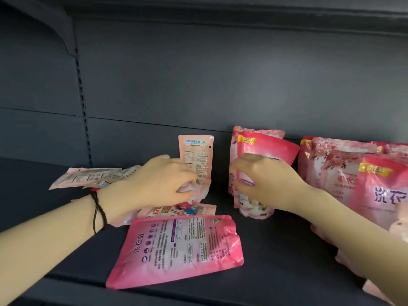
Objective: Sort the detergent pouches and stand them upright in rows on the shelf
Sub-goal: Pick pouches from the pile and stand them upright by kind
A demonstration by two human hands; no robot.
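Large pink pouch (176, 248) lies flat, front of shelf (276, 250). Your left hand (154, 184) pinches the small pale pouch (196, 155) (upright); your right hand (267, 182) clasps a standing pink pouch (271, 149).

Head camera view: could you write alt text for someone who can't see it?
Two hands sort pink detergent pouches on a dark shelf: the left hand grips a small pouch and the right hand holds an upright pouch. A flat pouch lies in front; more pouches stand at right.
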